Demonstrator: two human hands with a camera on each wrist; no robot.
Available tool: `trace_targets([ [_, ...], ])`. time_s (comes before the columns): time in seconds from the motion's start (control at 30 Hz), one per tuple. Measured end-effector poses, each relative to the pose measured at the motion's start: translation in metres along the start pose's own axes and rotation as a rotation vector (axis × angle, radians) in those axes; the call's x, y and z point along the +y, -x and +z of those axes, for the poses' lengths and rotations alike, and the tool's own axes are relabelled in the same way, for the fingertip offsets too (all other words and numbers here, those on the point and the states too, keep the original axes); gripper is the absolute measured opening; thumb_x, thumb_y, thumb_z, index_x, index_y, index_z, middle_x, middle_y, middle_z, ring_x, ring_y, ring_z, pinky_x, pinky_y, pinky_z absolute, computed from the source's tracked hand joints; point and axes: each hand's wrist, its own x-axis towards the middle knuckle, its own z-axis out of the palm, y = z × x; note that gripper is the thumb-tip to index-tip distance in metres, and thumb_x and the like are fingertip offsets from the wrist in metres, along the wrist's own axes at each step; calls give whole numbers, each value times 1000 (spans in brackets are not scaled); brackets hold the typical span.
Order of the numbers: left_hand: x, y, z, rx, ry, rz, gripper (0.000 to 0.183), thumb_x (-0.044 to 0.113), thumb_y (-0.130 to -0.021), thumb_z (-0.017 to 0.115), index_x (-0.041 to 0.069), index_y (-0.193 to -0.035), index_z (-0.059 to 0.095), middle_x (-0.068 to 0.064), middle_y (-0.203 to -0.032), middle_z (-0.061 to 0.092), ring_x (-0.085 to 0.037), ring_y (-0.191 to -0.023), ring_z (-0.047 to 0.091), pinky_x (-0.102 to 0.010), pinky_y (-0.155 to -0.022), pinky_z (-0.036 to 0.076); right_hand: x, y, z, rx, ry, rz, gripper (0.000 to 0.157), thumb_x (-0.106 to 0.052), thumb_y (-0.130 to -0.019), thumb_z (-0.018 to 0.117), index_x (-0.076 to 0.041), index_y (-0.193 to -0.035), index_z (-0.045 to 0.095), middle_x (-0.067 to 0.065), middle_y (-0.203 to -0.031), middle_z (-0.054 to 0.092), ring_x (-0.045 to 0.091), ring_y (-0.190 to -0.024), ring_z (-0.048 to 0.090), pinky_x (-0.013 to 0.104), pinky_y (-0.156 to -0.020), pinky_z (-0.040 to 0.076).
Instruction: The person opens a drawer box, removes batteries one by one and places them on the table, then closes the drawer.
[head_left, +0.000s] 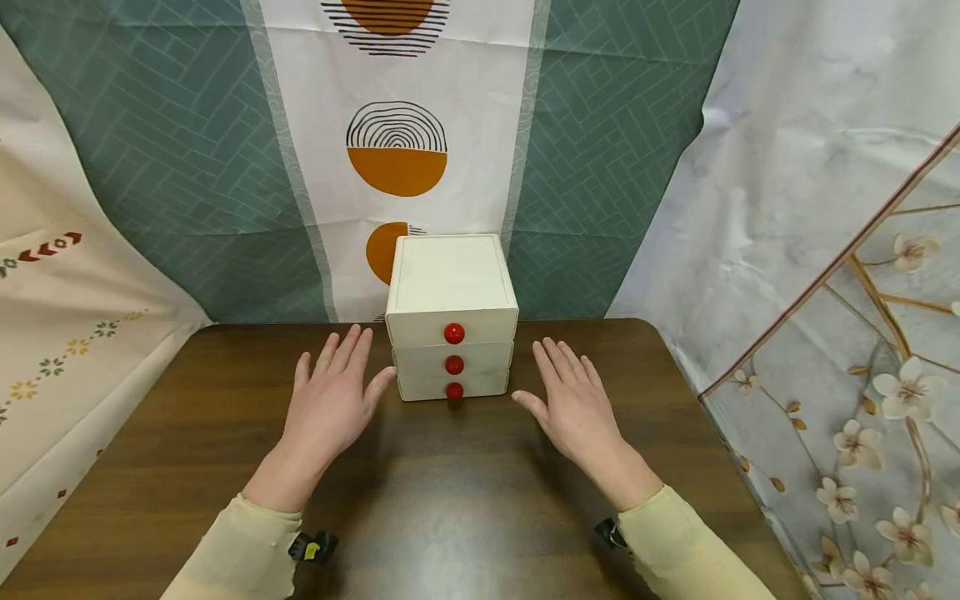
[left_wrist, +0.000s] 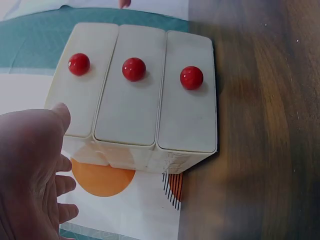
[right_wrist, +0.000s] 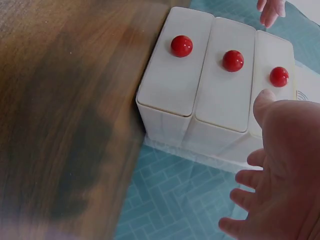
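A white three-drawer box [head_left: 453,279] stands at the back of the table, its drawers closed. Each drawer front carries a round red knob [head_left: 453,365]. To the left of the box, my left hand [head_left: 330,408] is held out with straight, spread fingers, the thumb near the box's side. On the other side my right hand [head_left: 576,412] is stretched out likewise, palm down and holding nothing. Both wrist views show the three drawer fronts, with the left hand [left_wrist: 30,170] and the right hand [right_wrist: 287,160] beside them.
The brown wooden table [head_left: 450,500] reaches back to a green and white patterned curtain [head_left: 615,150]. Cream cloth [head_left: 67,317] hangs along the left side, and flowered pale cloth [head_left: 847,433] along the right. A dark strap device [head_left: 313,547] sits at the left wrist.
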Motion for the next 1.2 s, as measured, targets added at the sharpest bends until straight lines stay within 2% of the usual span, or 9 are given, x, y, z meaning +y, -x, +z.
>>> trace_targets([
  [0.4, 7, 0, -7, 19, -1, 24, 79, 55, -115, 49, 6, -175, 29, -19, -180, 27, -48, -165, 20, -77, -127, 9, 2, 1, -6, 17, 9, -10, 86, -56, -109, 63, -3, -171, 37, 19, -176, 37, 40, -163, 31, 61, -132, 25],
  [0.67, 14, 2, -10, 82, 44, 54, 77, 47, -114, 57, 2, -173, 33, -23, -175, 36, -50, -160, 32, -75, -128, 15, 2, -2, -12, 22, 2, -23, 87, -56, -109, 63, -3, -172, 36, 19, -176, 37, 40, -164, 31, 61, -133, 24],
  [0.97, 13, -8, -8, 82, 108, 65, 81, 43, -114, 59, 3, -175, 25, -21, -177, 34, -48, -160, 34, -73, -129, 14, -1, -7, -22, 37, -38, -38, 86, -54, -109, 64, -4, -173, 35, 17, -176, 38, 38, -164, 31, 59, -133, 24],
  [1.2, 20, -17, -11, 89, 118, 97, 80, 45, -115, 57, 5, -176, 24, -21, -175, 37, -47, -159, 37, -71, -130, 15, -6, -19, -29, 56, -52, -68, 85, -53, -110, 65, -5, -173, 34, 17, -175, 39, 37, -163, 33, 59, -132, 26],
])
